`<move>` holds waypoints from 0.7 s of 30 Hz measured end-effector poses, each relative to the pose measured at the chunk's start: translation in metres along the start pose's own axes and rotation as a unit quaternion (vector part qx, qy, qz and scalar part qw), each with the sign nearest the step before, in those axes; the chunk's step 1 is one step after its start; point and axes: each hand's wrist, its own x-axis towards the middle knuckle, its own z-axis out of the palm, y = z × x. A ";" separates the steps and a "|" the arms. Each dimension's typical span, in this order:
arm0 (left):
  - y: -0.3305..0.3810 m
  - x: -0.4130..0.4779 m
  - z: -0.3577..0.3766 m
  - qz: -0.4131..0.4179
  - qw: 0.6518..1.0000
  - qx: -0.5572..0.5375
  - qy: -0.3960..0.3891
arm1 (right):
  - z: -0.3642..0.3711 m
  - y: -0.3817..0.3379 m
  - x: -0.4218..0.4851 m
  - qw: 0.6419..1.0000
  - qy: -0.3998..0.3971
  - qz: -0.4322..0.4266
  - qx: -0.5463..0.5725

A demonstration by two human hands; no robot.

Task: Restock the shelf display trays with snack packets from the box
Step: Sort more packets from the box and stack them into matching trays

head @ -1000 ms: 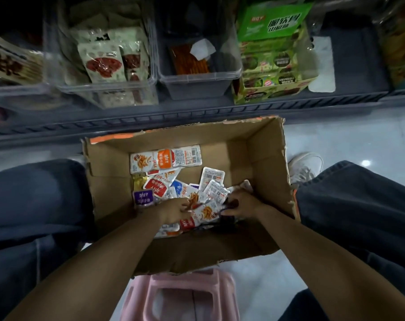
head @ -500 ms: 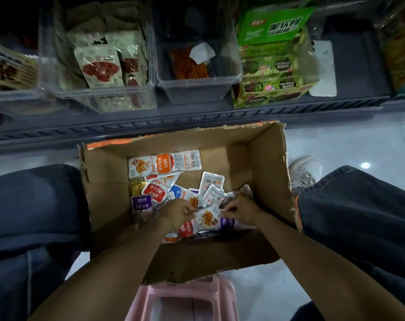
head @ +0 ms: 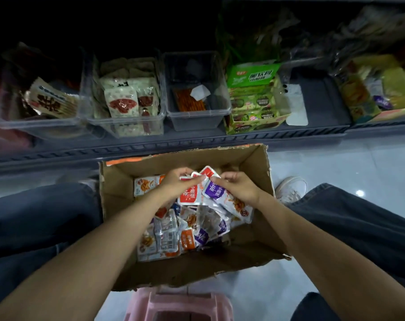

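Observation:
An open cardboard box (head: 254, 165) stands on the floor between my knees, with several small snack packets (head: 173, 235) loose in its bottom. My left hand (head: 177, 184) and my right hand (head: 237, 187) are raised together over the box, both gripping a bunch of packets. A red packet (head: 189, 193) hangs under the left hand, a purple one (head: 216, 191) under the right. On the shelf ahead stand clear display trays: one full of white-and-red packets (head: 125, 126), one nearly bare with an orange packet (head: 196, 117).
A green display carton (head: 254, 121) stands right of the trays, and another clear tray (head: 34, 126) on the far left. A pink stool (head: 180, 304) is below the box. My white shoe (head: 291, 187) and dark trouser legs flank the box on the tiled floor.
Both hands were low in the box gathering packets. They have now risen toward the box's far side holding a bunch of packets. The view has tilted up toward the shelf.

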 end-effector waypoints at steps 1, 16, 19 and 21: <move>0.010 -0.004 -0.001 0.013 1.000 -0.004 0.017 | -0.002 -0.008 -0.005 1.000 0.007 -0.004 -0.002; 0.088 -0.128 0.002 0.087 0.915 -0.393 -0.023 | 0.031 -0.099 -0.107 0.937 0.279 -0.160 0.135; 0.096 -0.144 0.008 0.130 0.951 -0.280 0.014 | 0.042 -0.116 -0.121 0.921 0.307 -0.183 0.157; 0.104 -0.154 0.005 0.151 0.951 -0.268 0.043 | 0.047 -0.128 -0.131 0.920 0.298 -0.189 0.169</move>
